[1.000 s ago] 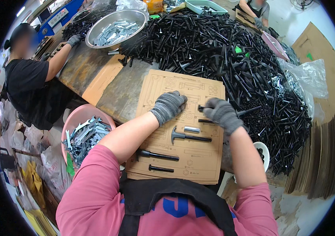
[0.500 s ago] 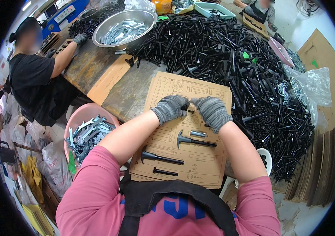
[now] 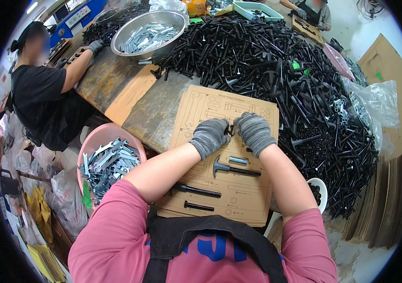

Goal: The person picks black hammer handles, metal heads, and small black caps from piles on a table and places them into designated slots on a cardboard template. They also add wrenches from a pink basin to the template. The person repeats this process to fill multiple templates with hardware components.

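A brown cardboard sheet (image 3: 196,162) printed with part outlines lies on a stack in front of me. Above its upper half, my left hand (image 3: 209,137), in a grey knit glove, is closed with small black bolts (image 3: 230,129) at its fingertips. Close beside it, my gloved right hand (image 3: 253,134) has its fingers curled together; what they hold, if anything, is hidden. Lower on the sheet lie a silver sleeve (image 3: 238,160), a black bolt with a curved crosspiece head (image 3: 238,170), a similar one (image 3: 198,190) partly covered by my left forearm, and a straight black bolt (image 3: 199,206).
A heap of black bolts (image 3: 252,56) spreads behind and right of the sheet. A metal bowl (image 3: 182,28) holds silver sleeves; a pink basin (image 3: 85,141) holds wrenches. A white bowl (image 3: 322,195) sits at right. Co-workers (image 3: 40,85) are at the left and far right.
My left hand has shifted slightly right and nearer me, and small bolts now show between the hands. My left forearm now covers the head of the lower crosspiece bolt.
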`<state>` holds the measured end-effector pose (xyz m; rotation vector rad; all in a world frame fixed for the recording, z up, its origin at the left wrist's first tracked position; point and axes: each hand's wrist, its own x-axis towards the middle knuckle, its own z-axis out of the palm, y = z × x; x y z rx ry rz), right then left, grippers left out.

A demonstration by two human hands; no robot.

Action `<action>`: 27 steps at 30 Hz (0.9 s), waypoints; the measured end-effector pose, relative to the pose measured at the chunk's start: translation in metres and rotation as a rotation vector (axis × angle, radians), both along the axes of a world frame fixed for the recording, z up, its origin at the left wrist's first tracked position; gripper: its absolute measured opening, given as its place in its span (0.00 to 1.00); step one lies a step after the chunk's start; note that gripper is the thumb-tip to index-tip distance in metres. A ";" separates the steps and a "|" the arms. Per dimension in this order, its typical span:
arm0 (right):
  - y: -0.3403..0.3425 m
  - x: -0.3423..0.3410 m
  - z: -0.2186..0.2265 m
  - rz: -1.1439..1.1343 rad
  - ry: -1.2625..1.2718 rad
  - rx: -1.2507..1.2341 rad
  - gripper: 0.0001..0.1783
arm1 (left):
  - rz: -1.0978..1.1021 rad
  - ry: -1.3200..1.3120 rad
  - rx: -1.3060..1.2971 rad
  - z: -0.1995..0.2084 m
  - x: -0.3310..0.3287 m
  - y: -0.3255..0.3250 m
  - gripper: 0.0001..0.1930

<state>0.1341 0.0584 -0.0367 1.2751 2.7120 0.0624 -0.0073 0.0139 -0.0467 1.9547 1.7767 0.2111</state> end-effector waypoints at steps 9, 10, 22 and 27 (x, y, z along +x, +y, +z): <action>0.010 -0.001 -0.002 -0.095 -0.051 -0.060 0.10 | -0.084 0.019 -0.015 0.006 0.007 0.012 0.15; 0.006 0.000 0.007 -0.088 -0.063 -0.065 0.10 | -0.090 0.023 -0.009 0.006 0.007 0.011 0.15; -0.002 -0.001 -0.003 -0.087 -0.050 -0.039 0.11 | -0.148 0.043 -0.021 -0.002 0.004 0.018 0.16; -0.002 0.012 0.008 -0.150 0.088 -0.008 0.12 | -0.157 -0.019 0.020 0.009 0.005 0.012 0.16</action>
